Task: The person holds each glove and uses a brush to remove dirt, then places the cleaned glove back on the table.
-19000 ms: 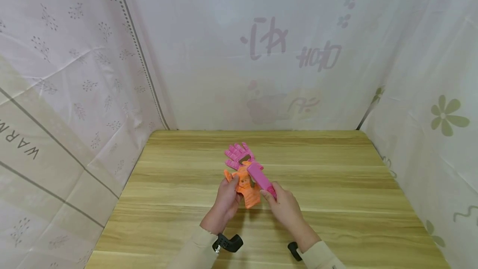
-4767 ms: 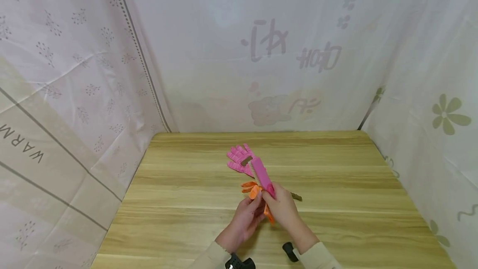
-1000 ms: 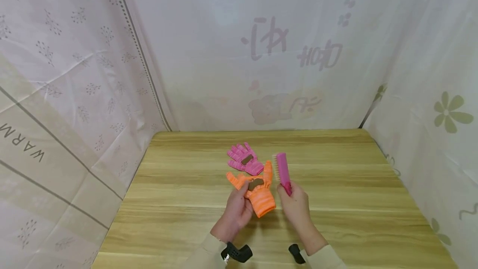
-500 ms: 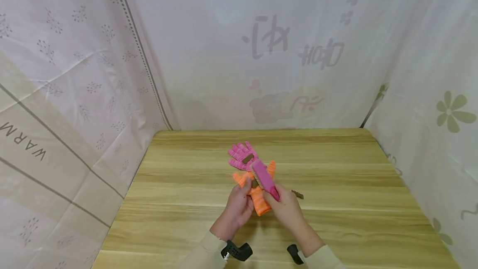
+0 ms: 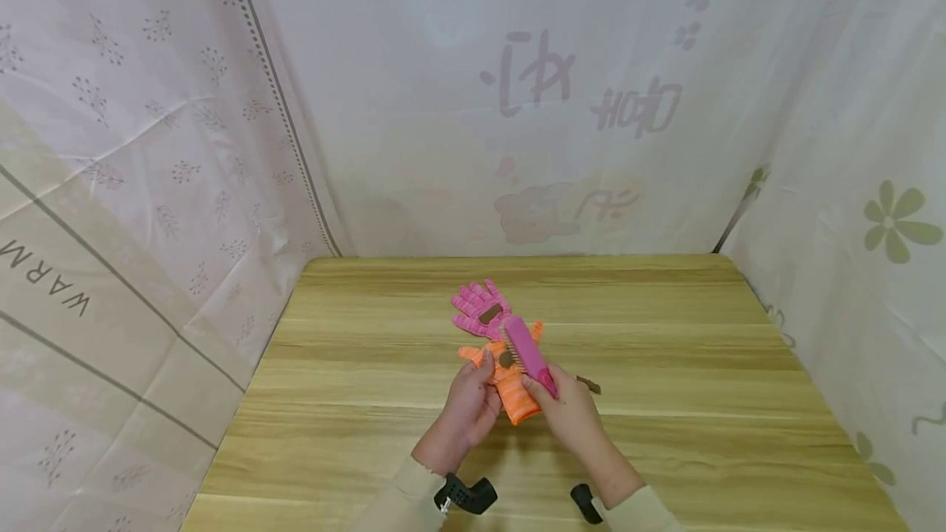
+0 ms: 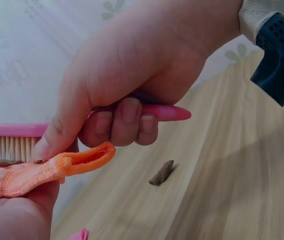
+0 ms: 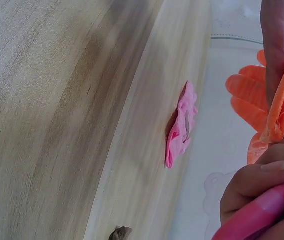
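My left hand (image 5: pixel 467 405) holds an orange knit glove (image 5: pixel 520 397), thumb on top and fingers beneath. The glove's open cuff points toward me. My right hand (image 5: pixel 572 413) grips the handle of a pink brush (image 5: pixel 526 345) with pale bristles. In the left wrist view the bristles point down at the orange glove (image 6: pixel 24 177), right over a brown lump (image 6: pixel 1 162) on it. The right thumb is at the near end of the bristles, close to the glove. Part of the orange glove is hidden under the brush in the head view.
A pink knit glove (image 5: pixel 473 302) with a brown patch lies flat on the wooden table (image 5: pixel 355 401), just beyond the orange one. A small brown piece (image 5: pixel 589 384) lies right of my right hand. Patterned cloth (image 5: pixel 414 105) hangs behind the table and at both sides.
A second ago the brush was upright, right of the orange glove; it has since come left and down over the glove's brown lump. Earlier, the glove's bear-face side showed, and the glove has been turned.
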`<act>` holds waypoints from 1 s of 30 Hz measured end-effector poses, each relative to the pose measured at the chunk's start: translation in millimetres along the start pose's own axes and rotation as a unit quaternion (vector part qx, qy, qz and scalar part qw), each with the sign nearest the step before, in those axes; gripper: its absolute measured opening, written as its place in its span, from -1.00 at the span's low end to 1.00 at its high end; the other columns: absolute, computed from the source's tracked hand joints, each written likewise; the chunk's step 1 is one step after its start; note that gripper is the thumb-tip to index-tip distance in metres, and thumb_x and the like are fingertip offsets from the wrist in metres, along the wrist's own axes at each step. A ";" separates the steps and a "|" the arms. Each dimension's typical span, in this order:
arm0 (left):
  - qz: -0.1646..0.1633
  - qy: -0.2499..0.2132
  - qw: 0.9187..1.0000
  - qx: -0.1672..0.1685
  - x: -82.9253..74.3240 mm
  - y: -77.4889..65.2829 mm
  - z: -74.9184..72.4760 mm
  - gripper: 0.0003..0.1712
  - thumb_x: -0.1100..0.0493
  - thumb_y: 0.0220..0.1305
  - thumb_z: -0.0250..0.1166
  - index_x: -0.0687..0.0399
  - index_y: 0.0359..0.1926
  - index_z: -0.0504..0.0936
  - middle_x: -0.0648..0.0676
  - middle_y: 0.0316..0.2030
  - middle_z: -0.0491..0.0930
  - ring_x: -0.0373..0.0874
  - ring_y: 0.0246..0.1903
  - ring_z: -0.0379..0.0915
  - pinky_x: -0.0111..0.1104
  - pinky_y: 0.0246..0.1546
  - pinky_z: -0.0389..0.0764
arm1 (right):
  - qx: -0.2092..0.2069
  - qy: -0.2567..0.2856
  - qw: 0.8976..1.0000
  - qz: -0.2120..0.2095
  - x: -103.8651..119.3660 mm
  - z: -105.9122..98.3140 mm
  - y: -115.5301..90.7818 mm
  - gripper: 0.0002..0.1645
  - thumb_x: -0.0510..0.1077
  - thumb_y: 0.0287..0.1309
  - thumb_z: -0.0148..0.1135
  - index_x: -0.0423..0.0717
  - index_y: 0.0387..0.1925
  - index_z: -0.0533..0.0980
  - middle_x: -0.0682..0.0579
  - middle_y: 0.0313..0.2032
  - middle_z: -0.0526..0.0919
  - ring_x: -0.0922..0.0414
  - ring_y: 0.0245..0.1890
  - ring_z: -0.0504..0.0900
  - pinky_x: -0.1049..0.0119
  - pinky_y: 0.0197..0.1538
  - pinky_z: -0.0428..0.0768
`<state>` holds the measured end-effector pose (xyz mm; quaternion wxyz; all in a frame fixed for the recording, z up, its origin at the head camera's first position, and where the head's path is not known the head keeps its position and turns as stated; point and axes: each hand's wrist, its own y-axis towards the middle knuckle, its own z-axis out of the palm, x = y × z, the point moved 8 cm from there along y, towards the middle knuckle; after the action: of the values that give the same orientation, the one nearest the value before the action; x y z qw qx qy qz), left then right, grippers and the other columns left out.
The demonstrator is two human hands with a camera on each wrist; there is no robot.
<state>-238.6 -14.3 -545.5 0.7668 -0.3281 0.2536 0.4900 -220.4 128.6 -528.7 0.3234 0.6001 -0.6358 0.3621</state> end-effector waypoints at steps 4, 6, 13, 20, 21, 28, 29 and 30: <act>-0.005 -0.011 1.000 0.002 -0.6 -0.1 1.4 -0.70 0.02 0.64 -0.12 0.17 0.09 0.17 -0.06 -0.11 0.38 -0.37 -0.06 0.42 -0.49 0.07 0.56 | 0.003 0.003 1.000 -0.002 2.2 0.5 -0.5 -0.66 0.08 0.34 0.30 -0.12 -0.24 0.50 0.11 -0.57 0.35 0.21 -0.57 0.32 0.39 -0.52 0.29; -0.005 -0.016 1.000 0.008 -1.0 -0.2 2.3 -0.66 0.01 0.65 -0.16 0.21 0.13 0.16 -0.05 -0.07 0.40 -0.36 -0.03 0.44 -0.48 0.10 0.56 | 0.005 0.012 1.000 -0.007 4.4 1.3 -1.2 -0.62 0.13 0.31 0.31 -0.11 -0.23 0.51 0.10 -0.57 0.35 0.22 -0.57 0.32 0.40 -0.53 0.28; 0.005 -0.012 1.000 0.017 -1.3 -0.6 5.1 -0.57 -0.01 0.65 -0.15 0.25 0.16 0.38 -0.08 -0.04 0.61 -0.32 0.02 0.58 -0.43 0.14 0.60 | 0.009 0.046 0.999 -0.015 16.1 6.7 -5.3 -0.50 0.29 0.35 0.19 -0.09 -0.16 0.55 0.09 -0.56 0.39 0.20 -0.56 0.34 0.38 -0.51 0.33; 0.008 -0.012 0.999 0.043 2.4 -3.9 10.4 -0.33 -0.09 0.64 -0.22 0.32 0.47 0.21 0.12 0.30 0.53 -0.31 0.16 0.54 -0.44 0.23 0.53 | 0.017 0.019 1.000 -0.018 25.5 13.2 -7.5 -0.47 0.29 0.36 0.15 -0.11 -0.15 0.54 0.09 -0.57 0.39 0.19 -0.57 0.36 0.38 -0.52 0.33; 0.007 -0.013 0.999 0.045 3.1 -4.3 10.5 -0.33 -0.08 0.65 -0.24 0.33 0.49 0.18 0.15 0.35 0.48 -0.30 0.19 0.53 -0.43 0.25 0.52 | 0.014 0.011 1.000 -0.017 25.5 12.7 -7.6 -0.47 0.30 0.36 0.16 -0.10 -0.16 0.54 0.09 -0.58 0.39 0.20 -0.57 0.35 0.38 -0.52 0.32; 0.014 -0.002 0.999 0.047 2.8 -4.9 8.6 -0.34 -0.07 0.65 -0.28 0.35 0.46 0.19 0.12 0.28 0.54 -0.26 0.15 0.55 -0.39 0.18 0.58 | -0.005 -0.033 0.999 -0.009 18.1 6.8 -5.5 -0.53 0.28 0.32 0.21 -0.04 -0.34 0.49 0.11 -0.61 0.37 0.20 -0.61 0.31 0.39 -0.54 0.27; 0.016 -0.001 0.999 0.047 2.2 -4.9 8.2 -0.34 -0.06 0.66 -0.30 0.35 0.46 0.20 0.13 0.28 0.54 -0.23 0.16 0.55 -0.38 0.18 0.58 | -0.006 -0.036 0.999 -0.008 16.3 6.2 -5.2 -0.53 0.28 0.32 0.21 -0.04 -0.36 0.47 0.11 -0.62 0.36 0.21 -0.62 0.30 0.39 -0.54 0.25; 0.018 0.000 0.999 0.048 1.6 -5.0 7.8 -0.34 -0.06 0.66 -0.31 0.36 0.46 0.20 0.15 0.29 0.52 -0.21 0.17 0.55 -0.37 0.19 0.58 | -0.006 -0.039 0.999 -0.005 14.1 5.7 -4.9 -0.52 0.28 0.32 0.22 -0.03 -0.38 0.46 0.12 -0.62 0.36 0.21 -0.62 0.29 0.40 -0.55 0.24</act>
<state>-232.9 -8.9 -540.3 0.7723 -0.2867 0.2826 0.4913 -216.4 116.2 -519.4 0.3038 0.6153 -0.6467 0.3329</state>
